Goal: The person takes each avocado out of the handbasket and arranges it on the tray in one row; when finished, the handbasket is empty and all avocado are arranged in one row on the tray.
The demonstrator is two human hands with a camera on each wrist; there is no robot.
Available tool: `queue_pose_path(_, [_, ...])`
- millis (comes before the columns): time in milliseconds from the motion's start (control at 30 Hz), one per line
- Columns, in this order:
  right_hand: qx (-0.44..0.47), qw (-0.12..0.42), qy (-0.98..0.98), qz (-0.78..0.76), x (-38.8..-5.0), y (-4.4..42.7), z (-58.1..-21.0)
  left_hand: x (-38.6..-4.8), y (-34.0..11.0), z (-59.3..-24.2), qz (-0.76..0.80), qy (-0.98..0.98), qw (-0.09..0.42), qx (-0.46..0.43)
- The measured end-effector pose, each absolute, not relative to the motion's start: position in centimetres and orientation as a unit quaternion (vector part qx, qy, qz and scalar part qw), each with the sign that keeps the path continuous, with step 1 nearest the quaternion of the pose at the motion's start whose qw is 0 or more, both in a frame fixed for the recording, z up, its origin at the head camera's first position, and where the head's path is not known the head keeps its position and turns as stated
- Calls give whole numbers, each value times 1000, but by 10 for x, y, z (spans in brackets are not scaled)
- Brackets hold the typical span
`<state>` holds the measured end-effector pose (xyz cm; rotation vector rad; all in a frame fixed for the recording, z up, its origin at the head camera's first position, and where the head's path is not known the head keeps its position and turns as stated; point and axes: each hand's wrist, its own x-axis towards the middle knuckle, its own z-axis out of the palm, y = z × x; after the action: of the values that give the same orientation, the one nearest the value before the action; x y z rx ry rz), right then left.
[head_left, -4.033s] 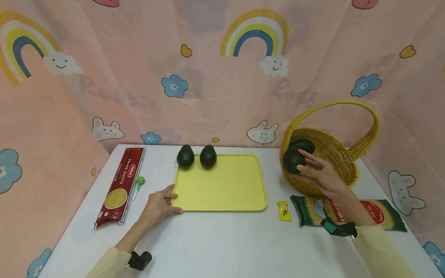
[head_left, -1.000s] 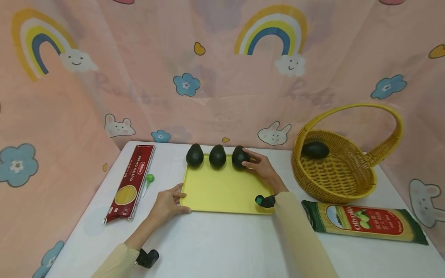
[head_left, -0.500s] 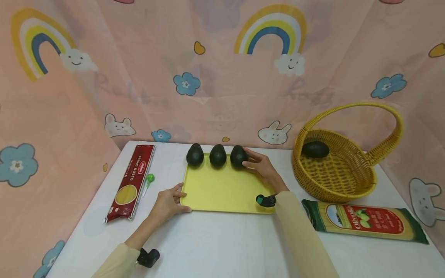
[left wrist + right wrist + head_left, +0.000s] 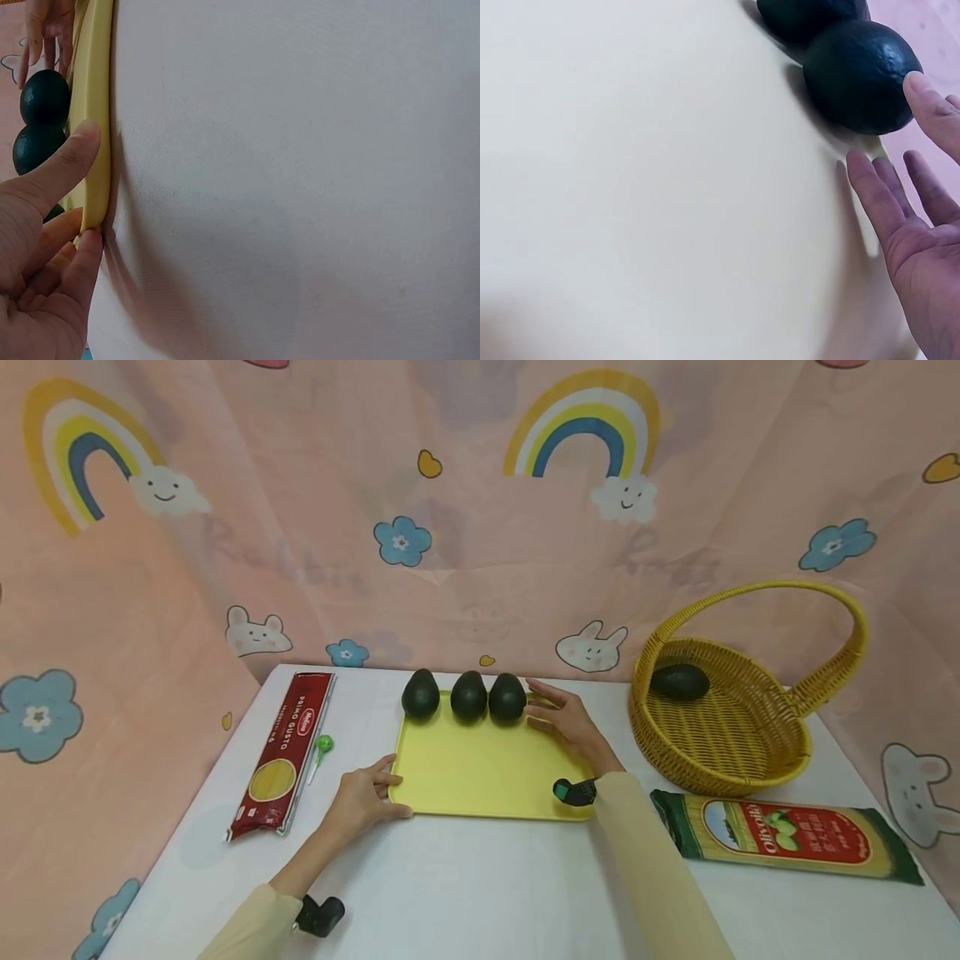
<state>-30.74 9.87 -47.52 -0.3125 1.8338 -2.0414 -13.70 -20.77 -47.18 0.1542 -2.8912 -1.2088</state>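
Head view shows a dark, pear-shaped avocado (image 4: 507, 699) beside the right hand (image 4: 567, 724), grip wide, left hand (image 4: 361, 801) pinching the tray (image 4: 480, 772).

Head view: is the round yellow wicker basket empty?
No, one oval dark green avocado lies inside the round yellow wicker basket.

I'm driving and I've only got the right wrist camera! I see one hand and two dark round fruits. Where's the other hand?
Observer: The head view shows the left hand holding the yellow tray at its near left corner.
Operator: Ooh! Is there any fruit that isn't on the tray?
Observer: Yes, one avocado lies inside the yellow basket, over on the right.
Operator: And is there candy anywhere?
Observer: Yes, a green lollipop lies beside the red packet, over on the left.
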Motion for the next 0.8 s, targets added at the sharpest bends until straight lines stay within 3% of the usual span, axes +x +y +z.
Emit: queue_pose_path(800, [-120,197,691,-685,-311,87,-473,-136,-208,-473,-386,-921,7,47])
